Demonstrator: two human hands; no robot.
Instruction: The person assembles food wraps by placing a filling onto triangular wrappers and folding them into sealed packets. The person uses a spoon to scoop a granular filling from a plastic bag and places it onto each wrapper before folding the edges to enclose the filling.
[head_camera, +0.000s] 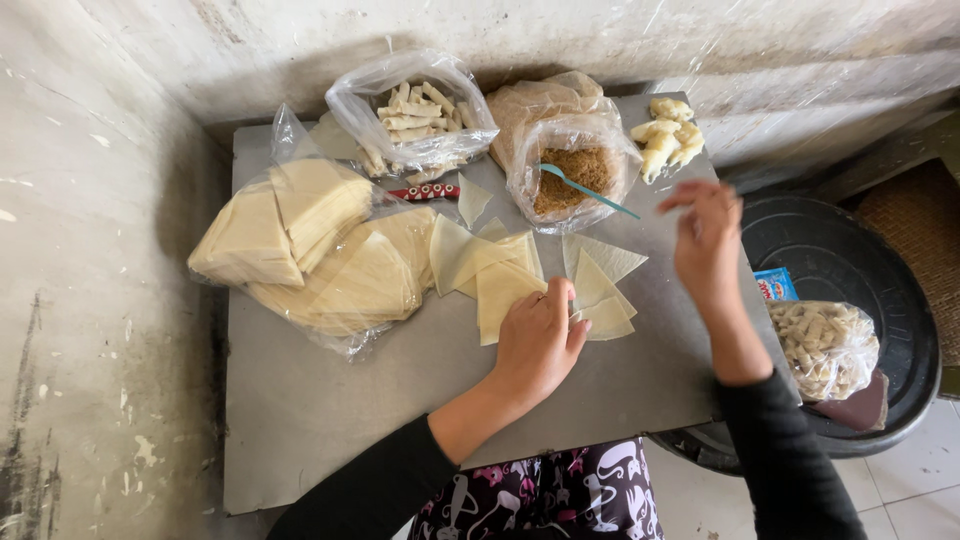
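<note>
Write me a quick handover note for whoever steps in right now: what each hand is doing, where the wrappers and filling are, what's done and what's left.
Left hand: flat on the loose wrappers, holding nothing.
Right hand: raised above the grey board, fingers pinched; contents too small to tell.
Filling bag with a blue spoon stands behind the wrappers.
Wrapper stacks in plastic lie on the left.
Done: rolled pieces in the back bag, a small pile at the back right, and another bag on the black tub.
Left: loose wrappers unfilled.
</note>
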